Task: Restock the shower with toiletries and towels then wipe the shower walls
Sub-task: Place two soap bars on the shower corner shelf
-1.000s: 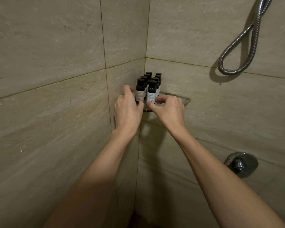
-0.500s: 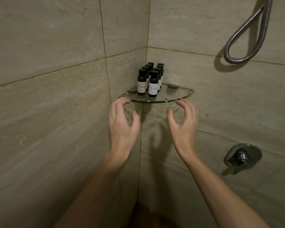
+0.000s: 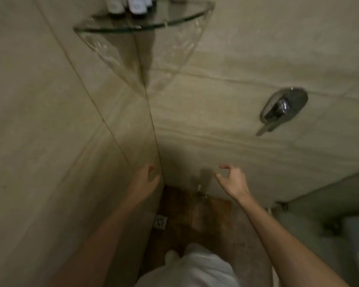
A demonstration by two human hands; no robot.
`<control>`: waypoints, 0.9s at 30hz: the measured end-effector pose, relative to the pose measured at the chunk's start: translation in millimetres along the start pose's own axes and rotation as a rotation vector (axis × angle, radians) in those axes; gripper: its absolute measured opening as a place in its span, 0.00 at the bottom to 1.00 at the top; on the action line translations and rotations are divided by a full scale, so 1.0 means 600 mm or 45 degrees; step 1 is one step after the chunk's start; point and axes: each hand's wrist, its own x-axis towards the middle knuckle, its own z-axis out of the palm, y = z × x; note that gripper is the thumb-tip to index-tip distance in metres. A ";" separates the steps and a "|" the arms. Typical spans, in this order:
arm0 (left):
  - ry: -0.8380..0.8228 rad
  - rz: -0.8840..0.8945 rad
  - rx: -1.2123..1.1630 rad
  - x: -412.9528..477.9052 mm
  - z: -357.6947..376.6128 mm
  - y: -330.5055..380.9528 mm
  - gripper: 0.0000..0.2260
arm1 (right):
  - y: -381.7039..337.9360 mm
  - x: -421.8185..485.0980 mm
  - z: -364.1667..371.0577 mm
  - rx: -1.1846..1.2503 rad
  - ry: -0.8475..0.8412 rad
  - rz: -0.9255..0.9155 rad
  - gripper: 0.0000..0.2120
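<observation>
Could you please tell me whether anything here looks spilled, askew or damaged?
Nothing stands out: the bottles stand grouped on the glass corner shelf, only their bases in view, and the floor drain looks intact. The frame is blurred.

The wall tiles point(image 3: 247, 50) are streaked beige, the floor point(image 3: 197, 220) mottled brown.

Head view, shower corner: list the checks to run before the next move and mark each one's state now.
1. Bottles stand on the glass shelf: ok, though only their bases show.
2. Left hand holds nothing: ok.
3. Right hand holds nothing, fingers loosely curled: ok.
4. Towels restocked: cannot tell, none in view.
5. Wiping cloth in the hands: not ok, neither holds one.
6. Wall tiles wiped: cannot tell, the picture is blurred.
</observation>
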 end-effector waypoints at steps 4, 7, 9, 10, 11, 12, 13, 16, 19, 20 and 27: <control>-0.292 -0.156 0.048 -0.032 0.073 -0.074 0.14 | 0.122 -0.050 0.027 0.010 -0.154 0.257 0.16; -0.477 -0.270 0.085 -0.056 0.114 -0.113 0.12 | 0.195 -0.108 0.037 0.077 -0.178 0.419 0.11; -0.535 -0.396 0.099 -0.074 0.130 -0.144 0.11 | 0.241 -0.152 0.044 0.126 -0.139 0.532 0.07; -0.535 -0.462 0.104 -0.081 0.140 -0.164 0.11 | 0.267 -0.175 0.050 0.147 -0.122 0.590 0.07; -0.536 -0.518 0.117 -0.089 0.151 -0.185 0.10 | 0.291 -0.200 0.055 0.159 -0.117 0.644 0.07; -0.543 -0.547 0.131 -0.099 0.161 -0.199 0.09 | 0.314 -0.226 0.060 0.173 -0.119 0.695 0.07; -0.551 -0.572 0.141 -0.109 0.172 -0.208 0.07 | 0.336 -0.253 0.063 0.195 -0.126 0.746 0.07; -0.600 -0.598 0.165 -0.141 0.198 -0.210 0.08 | 0.397 -0.336 0.075 0.291 -0.112 0.890 0.10; -0.693 -0.556 0.219 -0.172 0.220 -0.193 0.08 | 0.450 -0.424 0.087 0.383 -0.050 1.019 0.12; -0.717 -0.519 0.236 -0.183 0.232 -0.185 0.06 | 0.464 -0.454 0.091 0.415 -0.034 1.052 0.12; -0.959 -0.206 0.392 -0.272 0.334 -0.104 0.06 | 0.532 -0.649 0.128 0.632 0.113 1.210 0.07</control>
